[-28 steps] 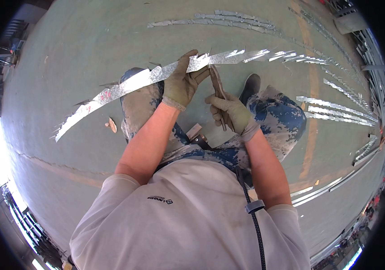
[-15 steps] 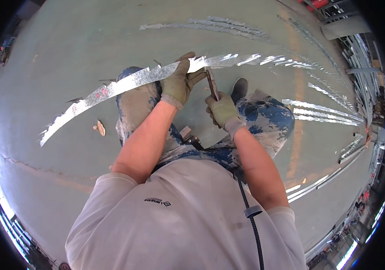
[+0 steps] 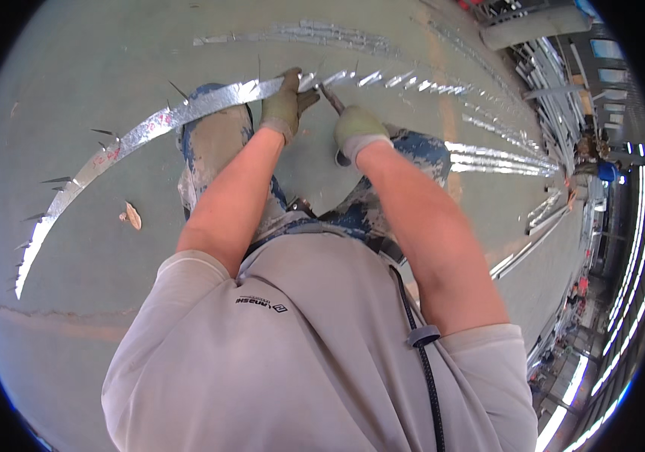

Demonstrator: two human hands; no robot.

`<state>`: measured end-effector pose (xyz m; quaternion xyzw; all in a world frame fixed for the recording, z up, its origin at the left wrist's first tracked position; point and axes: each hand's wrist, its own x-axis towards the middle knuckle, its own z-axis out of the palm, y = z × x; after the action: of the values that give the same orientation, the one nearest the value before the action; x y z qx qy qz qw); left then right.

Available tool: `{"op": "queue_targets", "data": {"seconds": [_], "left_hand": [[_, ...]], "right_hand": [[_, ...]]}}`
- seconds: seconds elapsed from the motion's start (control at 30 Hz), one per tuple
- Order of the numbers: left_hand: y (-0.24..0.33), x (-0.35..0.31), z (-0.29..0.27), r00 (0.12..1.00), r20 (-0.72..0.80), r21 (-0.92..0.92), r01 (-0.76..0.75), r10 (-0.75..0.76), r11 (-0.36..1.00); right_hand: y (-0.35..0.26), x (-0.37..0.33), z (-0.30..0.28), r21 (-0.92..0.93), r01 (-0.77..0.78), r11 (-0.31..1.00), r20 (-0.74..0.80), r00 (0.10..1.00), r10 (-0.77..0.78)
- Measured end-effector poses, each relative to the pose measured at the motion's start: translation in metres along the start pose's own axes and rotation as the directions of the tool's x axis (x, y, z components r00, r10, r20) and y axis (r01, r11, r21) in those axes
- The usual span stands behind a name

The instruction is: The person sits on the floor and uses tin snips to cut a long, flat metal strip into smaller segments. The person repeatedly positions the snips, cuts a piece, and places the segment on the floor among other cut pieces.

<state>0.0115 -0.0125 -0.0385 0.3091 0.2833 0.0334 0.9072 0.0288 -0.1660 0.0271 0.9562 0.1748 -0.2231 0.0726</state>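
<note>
Hands gloved: L hand [image 3: 286, 102] grips metal strip [image 3: 149, 124], R hand [image 3: 356, 126] clenches tool [image 3: 330, 98] beside it.

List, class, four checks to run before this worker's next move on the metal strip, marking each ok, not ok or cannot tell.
1. Left hand gloved and pressing the metal strip: ok.
2. Right hand gloved, gripping the tool: ok.
3. Tool tip at the strip's edge: ok.
4. Left fingers out of the tool's path: cannot tell.
5. Floor free of sharp offcuts: not ok, slivers lie along the strip.
</note>
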Motion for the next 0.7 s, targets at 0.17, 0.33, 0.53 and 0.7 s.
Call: {"op": "queue_targets", "data": {"seconds": [0.17, 0.33, 0.53, 0.7], "left_hand": [[-0.019, 0.018, -0.013, 0.995, 0.017, -0.038, -0.095, 0.096, 0.995], [-0.013, 0.019, -0.015, 0.996, -0.004, 0.064, -0.087, 0.087, 0.994], [-0.022, 0.018, -0.013, 0.996, 0.057, 0.092, -0.071, 0.066, 0.993], [-0.024, 0.020, -0.037, 0.991, 0.101, 0.051, -0.093, 0.088, 0.994]], "right_hand": [[-0.016, -0.017, -0.018, -0.011, 0.030, 0.999, -0.035, 0.999, -0.031], [-0.004, 0.016, 0.010, -0.121, 0.116, 0.986, 0.005, 0.993, -0.116], [0.014, 0.018, 0.035, 0.139, 0.069, 0.988, -0.024, 0.998, -0.066], [0.008, -0.003, 0.033, 0.242, 0.072, 0.968, -0.108, 0.993, -0.046]]}}
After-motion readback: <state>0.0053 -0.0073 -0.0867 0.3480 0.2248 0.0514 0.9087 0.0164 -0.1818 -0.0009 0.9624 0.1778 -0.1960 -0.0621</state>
